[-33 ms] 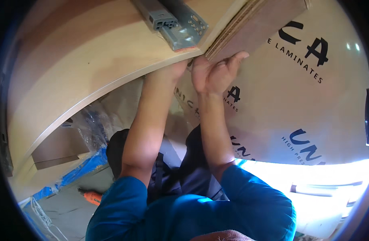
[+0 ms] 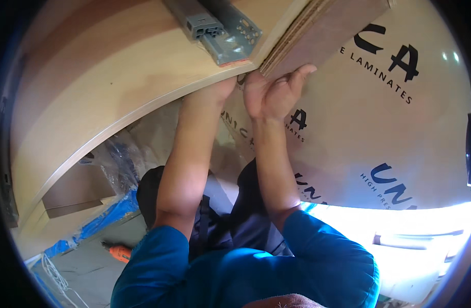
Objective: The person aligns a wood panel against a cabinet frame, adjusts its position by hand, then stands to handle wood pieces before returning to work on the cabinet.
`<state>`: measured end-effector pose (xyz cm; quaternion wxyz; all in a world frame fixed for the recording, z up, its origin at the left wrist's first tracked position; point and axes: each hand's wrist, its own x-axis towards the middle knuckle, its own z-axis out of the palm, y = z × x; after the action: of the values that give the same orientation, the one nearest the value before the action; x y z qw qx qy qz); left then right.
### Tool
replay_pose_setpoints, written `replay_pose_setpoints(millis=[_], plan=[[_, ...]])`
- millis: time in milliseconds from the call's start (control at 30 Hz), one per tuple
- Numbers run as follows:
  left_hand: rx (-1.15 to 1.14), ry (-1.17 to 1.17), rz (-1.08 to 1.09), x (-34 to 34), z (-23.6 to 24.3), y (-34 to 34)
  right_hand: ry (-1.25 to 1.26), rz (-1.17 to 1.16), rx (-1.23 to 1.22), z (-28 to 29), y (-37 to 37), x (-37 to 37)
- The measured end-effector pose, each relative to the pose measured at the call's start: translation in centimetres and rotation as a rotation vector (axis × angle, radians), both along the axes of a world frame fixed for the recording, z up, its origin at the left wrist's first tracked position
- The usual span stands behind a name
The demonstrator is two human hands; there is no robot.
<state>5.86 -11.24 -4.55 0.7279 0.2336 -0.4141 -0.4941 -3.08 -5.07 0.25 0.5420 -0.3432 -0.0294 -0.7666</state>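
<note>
Under the front edge of a light wood-faced panel (image 2: 92,87), my left hand (image 2: 226,88) reaches up; its fingers are hidden behind the panel. Beside it, my right hand (image 2: 271,97) is raised palm up at the lower corner of a plywood strip (image 2: 317,41) with layered edges. Its thumb is stretched out to the right, while most of its other fingers are hidden beneath the corner. On the panel, just above my hands, lies a grey metal drawer slide (image 2: 215,33) with a perforated bracket.
Printed protective film covers a large board (image 2: 379,123) on the right. At the lower left are clear plastic wrap (image 2: 120,159), blue tape or sheeting (image 2: 109,215), an orange tool (image 2: 119,252) on the floor and a white cord (image 2: 56,277). Bright light falls at the lower right.
The panel, drawer slide and strip sit very slightly further left in the picture. My hands keep nearly the same place and pose.
</note>
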Motion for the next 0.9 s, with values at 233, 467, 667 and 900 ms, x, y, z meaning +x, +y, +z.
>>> replay_pose_setpoints(millis=[233, 467, 667, 900], plan=[[-0.004, 0.813, -0.650, 2.0, 1.5, 0.4, 0.046, 0.084, 0.100, 0.5, 1.2, -0.9], [-0.161, 0.876, -0.803, 2.9, 0.3, -0.2, 0.228, -0.055, 0.550, 2.0, 3.5, -1.4], [-0.226, 0.842, -0.822, 3.0, 0.5, -0.6, 0.182, 0.101, 0.688, 2.9, 4.2, -2.8], [0.113, 0.603, -0.376, 1.9, 3.0, 1.0, 0.172, 0.226, 0.583, 2.0, 4.1, -4.0]])
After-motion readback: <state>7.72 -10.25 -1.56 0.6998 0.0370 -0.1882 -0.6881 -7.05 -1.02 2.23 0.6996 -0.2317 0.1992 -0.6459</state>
